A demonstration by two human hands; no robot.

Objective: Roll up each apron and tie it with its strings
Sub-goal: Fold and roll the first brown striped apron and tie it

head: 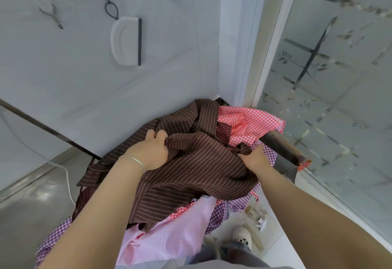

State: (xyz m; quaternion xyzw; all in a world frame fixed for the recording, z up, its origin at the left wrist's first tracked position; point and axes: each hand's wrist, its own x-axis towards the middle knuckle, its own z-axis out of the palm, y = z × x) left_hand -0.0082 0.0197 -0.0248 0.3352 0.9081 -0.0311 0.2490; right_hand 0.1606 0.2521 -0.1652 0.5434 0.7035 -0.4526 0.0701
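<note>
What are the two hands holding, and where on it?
Both hold the brown striped apron: the left hand bunches its upper fold, the right hand pinches a gathered bit at its right edge.

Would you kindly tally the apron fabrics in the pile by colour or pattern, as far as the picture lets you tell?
Brown striped apron, gripped by the left hand and right hand: 1
Red checked fabric: 1
Purple checked fabric: 1
Plain pink fabric: 1
Total: 4 patterns; how many aprons each patch belongs to cannot be told, since the pile overlaps.
</note>
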